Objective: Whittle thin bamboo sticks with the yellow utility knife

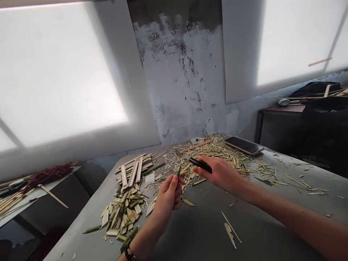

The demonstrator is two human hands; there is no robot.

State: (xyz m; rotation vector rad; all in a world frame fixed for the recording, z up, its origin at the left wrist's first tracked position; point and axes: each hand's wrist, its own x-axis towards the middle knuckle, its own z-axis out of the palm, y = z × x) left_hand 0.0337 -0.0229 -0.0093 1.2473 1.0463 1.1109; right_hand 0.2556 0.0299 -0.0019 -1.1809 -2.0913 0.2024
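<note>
Left grip (170, 190): pinching a slim green strip (179, 170) between thumb and curled fingers, apparently for steadiness, and leaving only the pointed end standing free.

Green strip: rising from the left grip above the middle of the desk (195, 232), pointing away from the body, probably for baring the tip while sparing the fingers.

Right grip (216, 169): grasping a black-handled knife (200, 165) firmly by its handle, seemingly for control, and leaving the metal blade exposed.

Knife: angling leftward and away, hovering near the strip's tip (touching or apart, too small to tell).

Pale strips (132, 173): lying stacked on the far left of the desk, mostly lengthwise, perhaps for staying orderly and within the left grip's reach.

Chips (126, 210): sitting heaped just nearer than the pale strips, mixing green and pale faces, likely for keeping the desk's middle workable.

Shavings (231, 157): spreading beyond and beneath the right grip, lying thickest toward the wall (179, 79) and thinning rightward.

Phone (244, 145): resting screen-up at the desk's far right edge, bordering the shavings, presumably for staying clear of the blade.
</note>
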